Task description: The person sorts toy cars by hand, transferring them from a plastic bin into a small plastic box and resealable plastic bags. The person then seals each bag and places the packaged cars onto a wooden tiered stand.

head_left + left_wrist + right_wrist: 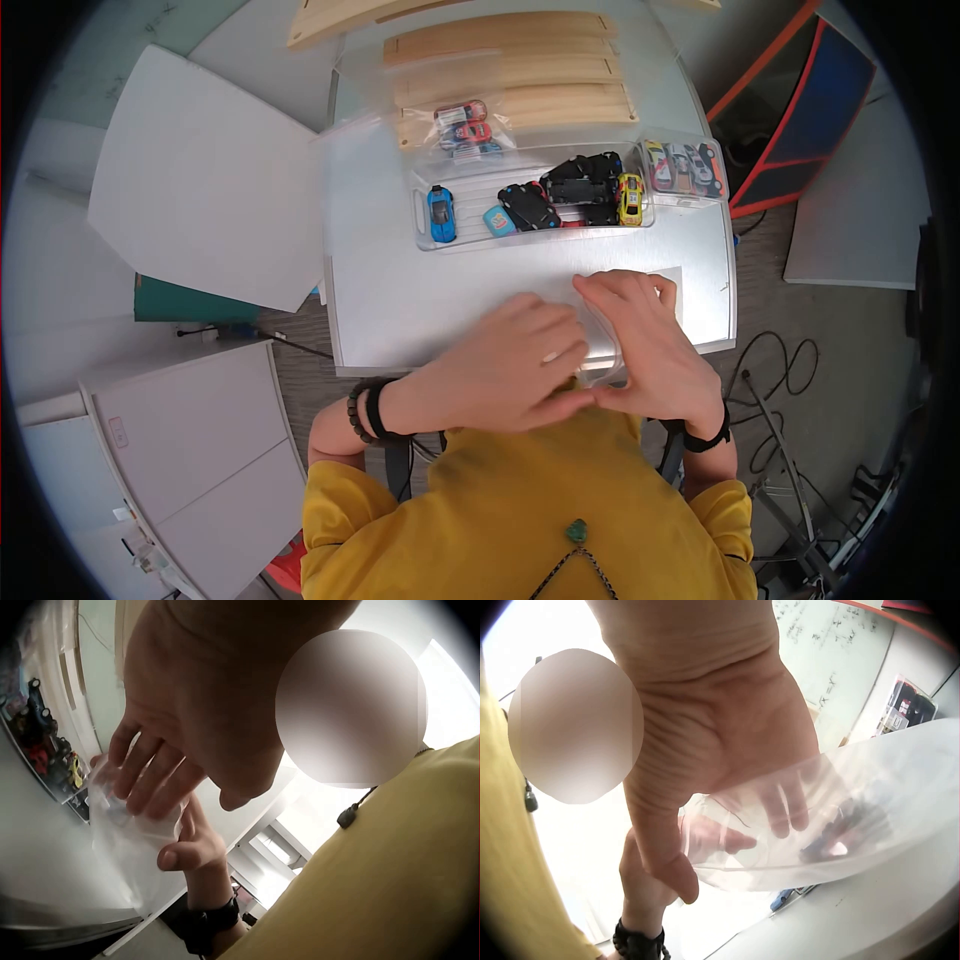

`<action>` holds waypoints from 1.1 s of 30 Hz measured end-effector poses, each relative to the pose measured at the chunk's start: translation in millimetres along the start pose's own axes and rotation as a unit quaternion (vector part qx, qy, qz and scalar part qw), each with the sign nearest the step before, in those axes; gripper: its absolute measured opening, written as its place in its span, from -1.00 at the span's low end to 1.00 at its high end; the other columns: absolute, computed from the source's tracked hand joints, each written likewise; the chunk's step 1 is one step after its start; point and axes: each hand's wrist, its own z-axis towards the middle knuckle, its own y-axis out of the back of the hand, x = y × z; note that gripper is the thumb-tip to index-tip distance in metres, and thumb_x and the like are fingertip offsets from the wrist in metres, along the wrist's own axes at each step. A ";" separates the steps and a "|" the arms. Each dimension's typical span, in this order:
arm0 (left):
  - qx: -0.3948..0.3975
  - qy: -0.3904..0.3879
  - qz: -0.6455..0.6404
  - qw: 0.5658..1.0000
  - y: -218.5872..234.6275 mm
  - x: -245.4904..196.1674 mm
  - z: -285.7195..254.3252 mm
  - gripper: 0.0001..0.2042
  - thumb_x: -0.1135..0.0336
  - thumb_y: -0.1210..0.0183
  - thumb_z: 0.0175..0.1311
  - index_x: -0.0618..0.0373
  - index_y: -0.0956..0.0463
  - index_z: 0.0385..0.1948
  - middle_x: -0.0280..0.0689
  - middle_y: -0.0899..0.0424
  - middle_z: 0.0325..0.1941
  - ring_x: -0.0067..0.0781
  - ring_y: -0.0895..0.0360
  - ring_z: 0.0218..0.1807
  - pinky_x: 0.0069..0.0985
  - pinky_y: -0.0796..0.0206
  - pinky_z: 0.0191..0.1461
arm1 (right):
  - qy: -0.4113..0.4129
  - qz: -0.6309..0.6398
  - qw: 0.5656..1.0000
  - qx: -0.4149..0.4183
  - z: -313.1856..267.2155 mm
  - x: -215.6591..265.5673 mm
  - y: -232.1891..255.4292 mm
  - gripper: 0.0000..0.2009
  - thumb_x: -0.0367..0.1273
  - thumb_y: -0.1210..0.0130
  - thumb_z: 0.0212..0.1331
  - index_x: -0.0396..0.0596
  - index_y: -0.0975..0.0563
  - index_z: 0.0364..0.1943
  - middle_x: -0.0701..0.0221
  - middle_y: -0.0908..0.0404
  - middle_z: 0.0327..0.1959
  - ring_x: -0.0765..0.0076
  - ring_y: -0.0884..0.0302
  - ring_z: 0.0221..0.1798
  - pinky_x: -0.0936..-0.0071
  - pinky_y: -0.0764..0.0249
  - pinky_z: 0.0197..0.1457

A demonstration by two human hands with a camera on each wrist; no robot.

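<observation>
Clear, thin plastic bag (604, 352) between the two hands, above the near edge of the white table (430, 300). Right hand (655, 345) curved round the bag, thumb on one side, fingers on the other. Left hand (520, 360) open, fingers nearly straight and touching the film; whether inside the bag, cannot tell. Beyond: clear plastic tray (470, 243) of toy cars, small clear box (690, 200) with more cars just beside it, curved pale wooden slats (500, 40) behind.
</observation>
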 end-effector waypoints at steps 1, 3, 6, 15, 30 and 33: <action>-0.015 0.057 0.058 0.997 19.2 -0.7 -1.6 -0.70 0.24 -0.43 0.28 0.18 -0.66 -0.06 -0.16 -0.73 0.04 -0.02 -0.62 0.13 -0.07 -0.41 0.27 | -0.009 -0.003 1.000 -0.007 -0.2 0.6 1.7 0.09 -0.40 -0.53 -0.27 -0.09 -0.29 0.58 0.21 -0.40 0.38 0.02 -0.35 0.42 0.00 -0.08 0.47; -0.051 0.146 0.153 0.976 44.8 10.7 -8.2 -0.71 0.38 -0.42 0.25 0.19 -0.64 -0.02 -0.16 -0.73 0.02 0.01 -0.64 0.09 -0.03 -0.43 0.21 | -0.018 -0.005 1.000 -0.015 -0.3 1.2 3.2 0.08 -0.40 -0.53 -0.27 -0.09 -0.30 0.57 0.21 -0.40 0.39 0.02 -0.35 0.42 0.00 -0.08 0.48; -0.093 0.234 0.206 0.945 68.1 38.5 -6.9 -0.72 0.58 -0.31 0.29 0.17 -0.64 0.03 -0.16 -0.73 0.02 0.05 -0.64 0.10 -0.11 -0.45 0.21 | -0.017 -0.018 0.999 -0.031 0.3 0.9 2.9 0.09 -0.41 -0.52 -0.27 -0.09 -0.29 0.58 0.21 -0.40 0.40 -0.01 -0.35 0.41 0.00 -0.07 0.49; 0.089 0.091 0.095 0.987 63.4 117.4 38.7 -0.67 0.59 -0.39 0.15 0.16 -0.71 -0.02 -0.18 -0.73 0.07 0.03 -0.64 0.16 -0.13 -0.51 0.28 | -0.025 -0.008 0.998 -0.055 -1.3 3.8 -3.6 0.08 -0.43 -0.52 -0.27 -0.07 -0.30 0.57 0.20 -0.39 0.40 -0.05 -0.34 0.39 -0.02 -0.07 0.51; 0.045 0.141 0.129 0.981 61.1 118.2 43.3 -0.69 0.46 -0.44 0.23 0.18 -0.69 0.02 -0.12 -0.75 -0.03 0.08 -0.67 -0.02 -0.24 -0.55 0.09 | -0.003 -0.016 0.996 -0.086 -4.1 -1.3 -7.2 0.09 -0.44 -0.56 -0.24 -0.05 -0.29 0.59 0.18 -0.40 0.38 -0.05 -0.36 0.41 -0.04 -0.12 0.47; -0.067 0.172 0.098 0.978 71.0 80.7 34.6 -0.72 0.45 -0.45 0.26 0.20 -0.68 -0.01 -0.15 -0.78 -0.05 -0.10 -0.71 -0.05 -0.34 -0.52 0.07 | -0.018 -0.071 0.995 -0.067 3.3 -6.7 -11.6 0.11 -0.45 -0.58 -0.24 -0.04 -0.27 0.60 0.16 -0.41 0.37 -0.05 -0.36 0.42 -0.04 -0.14 0.47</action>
